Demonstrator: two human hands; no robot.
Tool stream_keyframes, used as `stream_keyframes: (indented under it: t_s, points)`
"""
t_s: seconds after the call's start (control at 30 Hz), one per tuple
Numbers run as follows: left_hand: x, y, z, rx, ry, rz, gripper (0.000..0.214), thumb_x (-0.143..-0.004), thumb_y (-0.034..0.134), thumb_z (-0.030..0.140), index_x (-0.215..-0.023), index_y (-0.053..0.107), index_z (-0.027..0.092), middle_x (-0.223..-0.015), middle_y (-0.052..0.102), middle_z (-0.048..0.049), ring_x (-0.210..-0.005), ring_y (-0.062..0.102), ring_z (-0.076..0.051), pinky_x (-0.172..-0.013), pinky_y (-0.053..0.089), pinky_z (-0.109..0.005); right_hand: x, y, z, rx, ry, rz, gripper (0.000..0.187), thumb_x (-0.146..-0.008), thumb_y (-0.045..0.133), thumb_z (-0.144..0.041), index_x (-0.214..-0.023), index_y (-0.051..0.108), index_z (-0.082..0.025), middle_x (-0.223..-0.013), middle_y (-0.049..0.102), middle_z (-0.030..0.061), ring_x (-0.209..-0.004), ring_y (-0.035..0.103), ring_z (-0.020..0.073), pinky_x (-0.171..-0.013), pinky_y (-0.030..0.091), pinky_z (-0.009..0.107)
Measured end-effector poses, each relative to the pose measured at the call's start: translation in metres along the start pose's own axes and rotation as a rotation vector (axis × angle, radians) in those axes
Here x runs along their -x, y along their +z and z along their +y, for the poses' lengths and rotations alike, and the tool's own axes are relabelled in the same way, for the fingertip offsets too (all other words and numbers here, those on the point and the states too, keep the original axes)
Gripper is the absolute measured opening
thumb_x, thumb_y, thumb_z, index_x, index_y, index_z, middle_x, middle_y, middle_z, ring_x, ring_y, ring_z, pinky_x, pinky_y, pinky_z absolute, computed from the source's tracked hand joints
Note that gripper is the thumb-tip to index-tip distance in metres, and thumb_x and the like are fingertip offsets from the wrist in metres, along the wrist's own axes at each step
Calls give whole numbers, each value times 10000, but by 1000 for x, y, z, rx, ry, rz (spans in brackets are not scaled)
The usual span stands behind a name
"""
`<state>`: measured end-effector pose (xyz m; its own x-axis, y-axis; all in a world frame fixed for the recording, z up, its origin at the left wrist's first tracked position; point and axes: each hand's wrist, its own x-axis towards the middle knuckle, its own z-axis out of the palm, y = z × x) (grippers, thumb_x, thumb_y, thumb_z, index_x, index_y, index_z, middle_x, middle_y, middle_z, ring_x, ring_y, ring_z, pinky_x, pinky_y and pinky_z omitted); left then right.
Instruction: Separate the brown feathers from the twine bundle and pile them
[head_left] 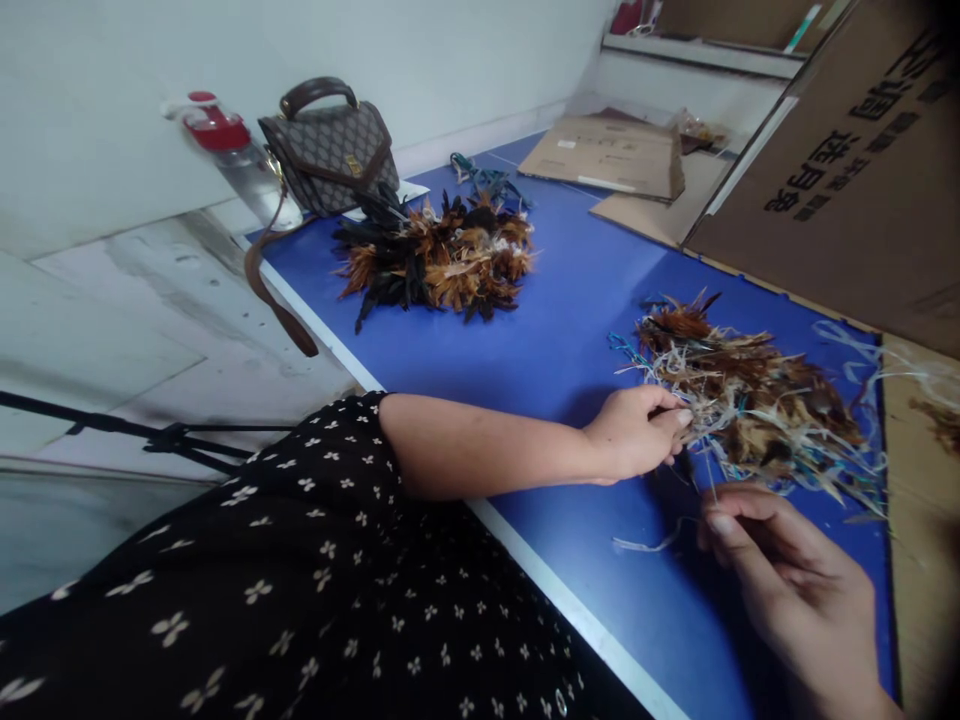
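Note:
A heap of brown feathers [765,390], tied in small bunches with white and blue strings, lies on the blue tabletop at the right. At its near left edge my left hand [637,430] pinches the pale tied ends of a feather bunch. Below it, my right hand [787,580] has thumb and forefinger closed on a thin thread [709,472], which runs up taut toward the left fingers. A loose white string end [649,546] trails on the table left of the right hand.
Another pile of black and orange-brown feathers [442,255] lies farther back on the blue table [585,260]. Behind it stand a patterned handbag [337,150] and a red-capped water bottle [240,160]. Flattened cardboard [604,155] and a large carton [840,180] border the right side.

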<state>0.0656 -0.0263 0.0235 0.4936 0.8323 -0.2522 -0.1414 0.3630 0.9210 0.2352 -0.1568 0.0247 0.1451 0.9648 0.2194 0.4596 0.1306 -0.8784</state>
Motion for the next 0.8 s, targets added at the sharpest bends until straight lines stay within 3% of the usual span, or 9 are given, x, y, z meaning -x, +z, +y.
stream_keyframes:
  t_s: [0.23,0.5,0.67,0.8]
  points:
    - [-5,0,-6,84,-17,-58,257,-1182,652,243,-936,590,201,-671,543,75,-567,495,-74,-614,428,-216,1,-10,4,19,-49,-19,277,-979,899,-539,-883,837,-287,-828,744,56,-670,692,210,-559,573,291]
    - [-3,-1,6,328,-107,-160,378,-1214,513,161,-837,504,198,-716,488,79,-506,375,-39,-518,344,-207,5,-20,13,20,-3,84,243,-952,933,-511,-937,842,-285,-843,748,49,-700,677,207,-580,535,295]
    - [-3,-2,9,264,-86,-153,375,-1205,561,144,-832,557,186,-670,513,85,-497,415,-44,-524,373,-232,7,-20,13,68,-26,125,249,-938,943,-511,-897,860,-280,-959,794,78,-815,727,238,-669,576,336]
    - [0,-1,5,112,-74,-168,350,-1187,607,125,-840,606,173,-678,622,69,-492,536,-47,-578,467,-257,8,-9,1,12,85,322,351,-968,920,-576,-1120,897,-261,-1013,800,94,-776,707,229,-697,588,382]
